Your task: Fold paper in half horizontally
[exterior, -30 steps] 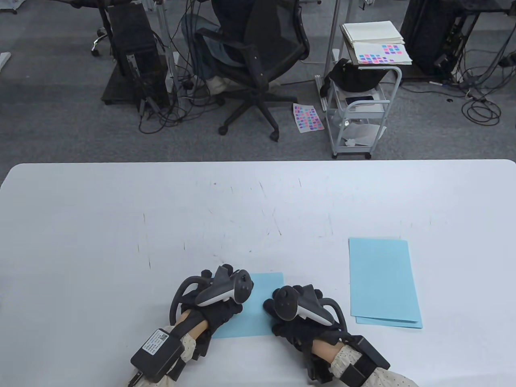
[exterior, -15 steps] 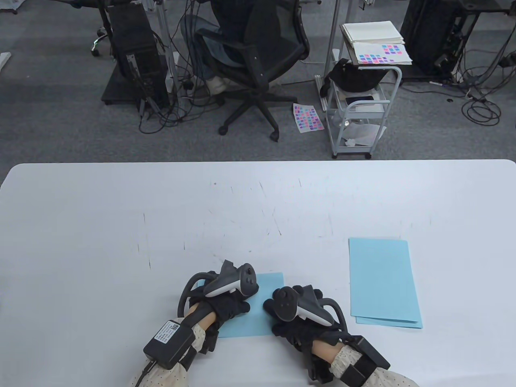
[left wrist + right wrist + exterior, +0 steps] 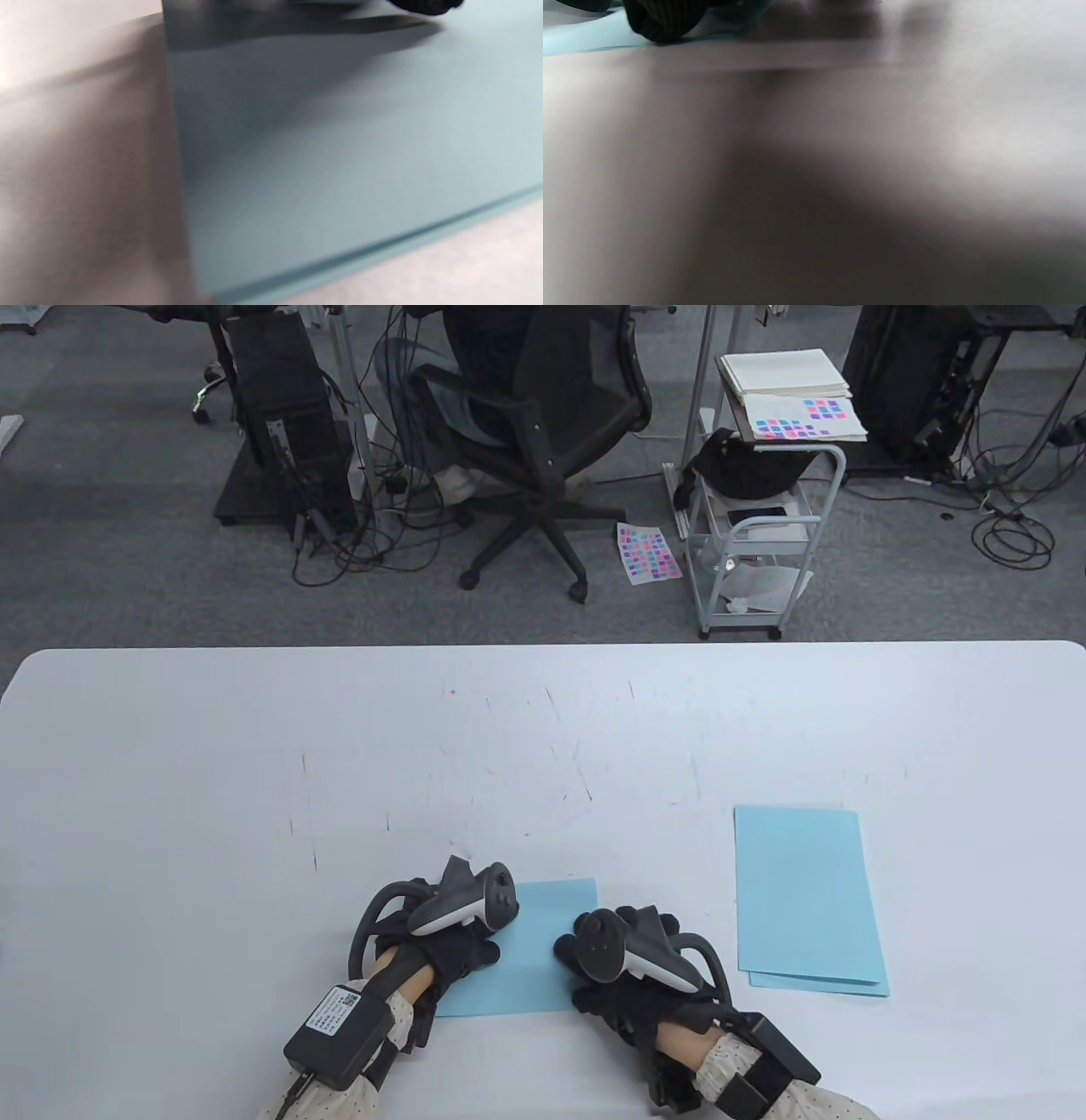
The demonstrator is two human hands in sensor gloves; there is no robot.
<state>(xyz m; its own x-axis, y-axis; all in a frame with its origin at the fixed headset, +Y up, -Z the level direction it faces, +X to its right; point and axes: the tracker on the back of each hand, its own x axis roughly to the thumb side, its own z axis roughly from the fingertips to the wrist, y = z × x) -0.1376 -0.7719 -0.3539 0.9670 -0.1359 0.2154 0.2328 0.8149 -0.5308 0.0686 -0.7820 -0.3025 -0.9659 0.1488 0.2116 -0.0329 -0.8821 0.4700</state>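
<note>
Near the middle of the table's [image 3: 254, 746] near edge lies the folded light-blue paper [image 3: 534, 959]. The left hand [image 3: 441, 946] rests on its left part, the right hand [image 3: 611, 976] on its right edge; whether their fingers lie flat or curled cannot be told. More folded blue sheets [image 3: 806, 899] lie toward the right edge.

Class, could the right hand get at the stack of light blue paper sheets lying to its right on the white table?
Probably yes: the right hand has only bare white table between it and the stack of light blue paper sheets.
</note>
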